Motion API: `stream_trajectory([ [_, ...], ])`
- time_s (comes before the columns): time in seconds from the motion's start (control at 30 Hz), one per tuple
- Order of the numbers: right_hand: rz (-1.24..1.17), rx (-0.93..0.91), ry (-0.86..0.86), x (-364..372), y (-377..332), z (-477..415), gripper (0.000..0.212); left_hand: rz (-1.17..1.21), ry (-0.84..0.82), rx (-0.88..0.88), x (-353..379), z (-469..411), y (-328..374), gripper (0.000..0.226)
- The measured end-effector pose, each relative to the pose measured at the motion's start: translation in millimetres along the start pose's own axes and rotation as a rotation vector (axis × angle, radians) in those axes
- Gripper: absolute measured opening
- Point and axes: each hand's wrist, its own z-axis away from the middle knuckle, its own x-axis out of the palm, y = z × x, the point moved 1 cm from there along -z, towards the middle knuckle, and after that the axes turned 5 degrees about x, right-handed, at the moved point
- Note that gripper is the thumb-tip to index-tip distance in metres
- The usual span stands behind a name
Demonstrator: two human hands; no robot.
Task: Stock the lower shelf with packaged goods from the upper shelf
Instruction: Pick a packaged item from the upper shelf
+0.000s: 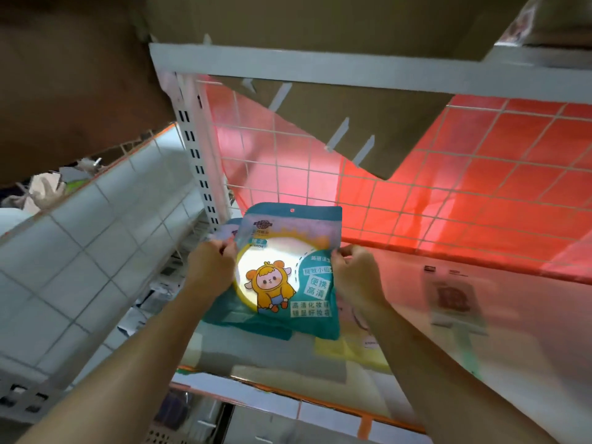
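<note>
A teal packet [288,267] with a round mirror and a yellow cartoon figure stands upright on the shelf [256,357]. My left hand [209,265] pinches its left edge and my right hand [355,275] pinches its right edge. A second teal packet [229,315] leans behind it on the left, mostly hidden. A yellow packet [346,349] lies flat under my right forearm.
A white wire grid [416,187] with a red sheet behind it backs the shelf. A brown cardboard box [352,123] juts down from the shelf above. A slotted white upright [198,161] stands at the left. A clear packet [455,299] lies at the right.
</note>
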Motion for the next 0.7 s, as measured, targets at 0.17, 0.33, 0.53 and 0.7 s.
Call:
stream_trajectory([
  [0.17,0.019,0.034,-0.07,30,-7,2,0.012,-0.057,-0.089,-0.029,-14,-17,-25,0.027],
  [0.33,-0.006,0.052,-0.096,48,-9,5,0.014,-0.117,-0.063,0.046,-23,-25,-37,0.027],
  [0.53,0.076,0.063,-0.068,54,-4,1,0.019,-0.109,-0.1,0.014,-19,-28,-48,0.029],
  [0.7,0.101,0.034,-0.088,56,-1,1,0.025,-0.103,-0.098,-0.029,-14,-30,-54,0.028],
])
